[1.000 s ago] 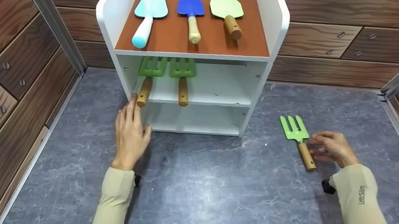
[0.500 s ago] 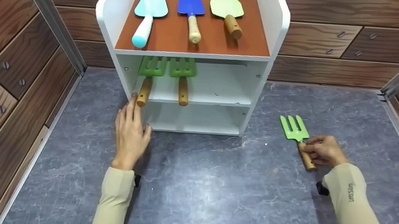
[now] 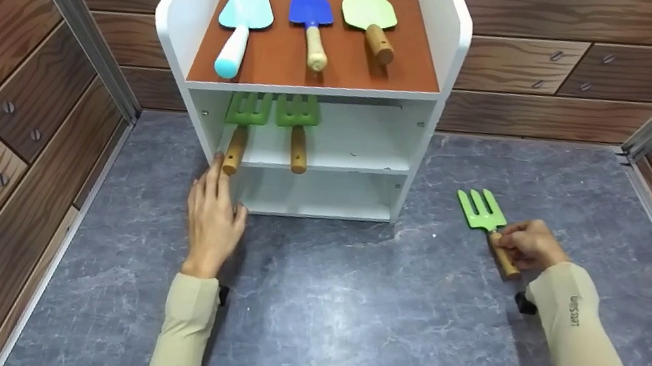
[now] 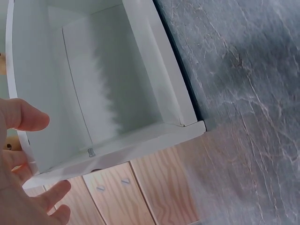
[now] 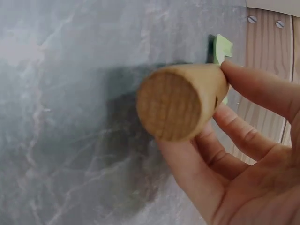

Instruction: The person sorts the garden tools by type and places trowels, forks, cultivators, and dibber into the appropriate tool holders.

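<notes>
My right hand (image 3: pixel 534 244) pinches the wooden handle of a green hand fork (image 3: pixel 481 210) to the right of the cabinet. In the right wrist view the handle's round end (image 5: pixel 169 105) faces the camera, thumb and fingers around it. My left hand (image 3: pixel 211 224) rests with extended fingers at the cabinet's left front edge, its fingertips beside a second hand fork's handle (image 3: pixel 235 151). That fork and a third hand fork (image 3: pixel 299 147) lie side by side on the middle shelf, handles jutting forward. In the left wrist view the thumb (image 4: pixel 30 115) stands away from the fingers.
On the white cabinet's (image 3: pixel 456 48) brown top lie a light-blue trowel (image 3: pixel 249 6), a blue trowel (image 3: pixel 312 10) and a pale-green trowel (image 3: pixel 369 11). A lower shelf (image 3: pixel 318 191) sits beneath the forks. Wood-patterned walls (image 3: pixel 571 71) surround the grey marbled floor (image 3: pixel 333 312).
My right hand has moved left onto the fork's handle and now grips it; the handle has shifted very slightly. The left hand stays at the cabinet edge.
</notes>
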`<state>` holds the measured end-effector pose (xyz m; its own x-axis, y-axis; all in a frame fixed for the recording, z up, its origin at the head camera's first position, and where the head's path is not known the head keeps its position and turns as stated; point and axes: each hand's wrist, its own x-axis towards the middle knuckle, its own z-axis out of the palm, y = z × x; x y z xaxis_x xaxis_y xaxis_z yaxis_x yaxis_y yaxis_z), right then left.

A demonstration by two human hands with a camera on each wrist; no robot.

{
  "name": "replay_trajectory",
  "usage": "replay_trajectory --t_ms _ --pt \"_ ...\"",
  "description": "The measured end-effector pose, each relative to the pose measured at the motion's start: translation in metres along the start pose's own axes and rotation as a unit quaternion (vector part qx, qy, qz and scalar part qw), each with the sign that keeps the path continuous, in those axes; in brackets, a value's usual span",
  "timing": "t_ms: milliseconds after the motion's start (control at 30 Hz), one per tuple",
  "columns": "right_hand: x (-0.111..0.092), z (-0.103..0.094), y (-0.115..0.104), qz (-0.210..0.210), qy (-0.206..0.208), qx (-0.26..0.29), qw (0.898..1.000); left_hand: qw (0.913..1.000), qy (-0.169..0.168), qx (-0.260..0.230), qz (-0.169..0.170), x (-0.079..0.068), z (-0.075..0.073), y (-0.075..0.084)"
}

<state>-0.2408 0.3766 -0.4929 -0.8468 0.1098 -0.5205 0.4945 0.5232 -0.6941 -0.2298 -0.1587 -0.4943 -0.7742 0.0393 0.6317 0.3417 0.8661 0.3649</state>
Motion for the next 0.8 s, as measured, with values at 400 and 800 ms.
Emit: replay_trajectory --t_ms 400,800 --pt "-0.0016 -0.0066 -0.0022 -0.014 -0.095 0.112 0.989 1.0000 0.002 0.003 0.002 -0.0004 -0.0003 -0.0003" --pt "-0.0047 -0.0072 0.0066 -0.029 -0.165 0.174 0.970 1.0000 -0.008 0.004 -0.004 -0.0006 -0.0011 0.0002"
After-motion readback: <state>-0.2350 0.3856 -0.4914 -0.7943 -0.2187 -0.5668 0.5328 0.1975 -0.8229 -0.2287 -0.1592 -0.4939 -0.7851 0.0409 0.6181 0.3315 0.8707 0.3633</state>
